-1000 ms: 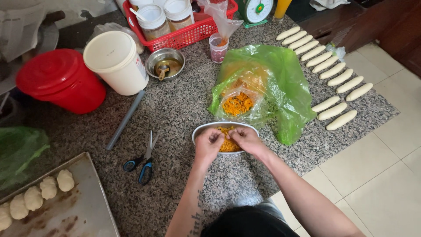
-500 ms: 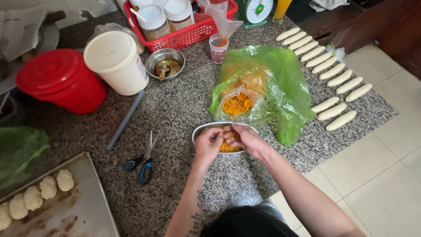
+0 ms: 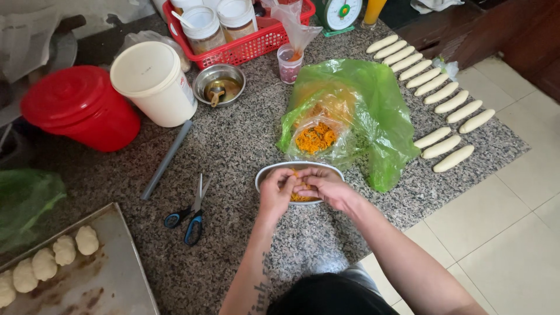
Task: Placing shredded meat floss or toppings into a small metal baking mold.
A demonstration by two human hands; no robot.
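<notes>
Both hands are over an oval metal dish [image 3: 268, 172] on the granite counter [image 3: 233, 151]. The dish holds orange shredded filling [image 3: 302, 197]. My left hand [image 3: 277, 191] and my right hand [image 3: 322, 186] meet at the fingertips above the dish, pinching some of that filling between them. Just behind the dish lies a green plastic bag [image 3: 373, 111] with a clear inner bag of the same orange shreds [image 3: 315, 137], open toward me.
Blue-handled scissors [image 3: 189, 213] and a grey rod [image 3: 167, 158] lie left of the dish. A white bucket [image 3: 153, 83], red lidded tub [image 3: 79, 108], small metal bowl [image 3: 219, 84] and red basket [image 3: 245, 46] stand behind. Several dough sticks [image 3: 434, 93] at right; a baking tray [image 3: 111, 274] with dough balls [image 3: 55, 254] at lower left.
My fingers have kept working the filling over the dish, and the right hand has shifted slightly left toward the left hand. Nothing else on the counter moved.
</notes>
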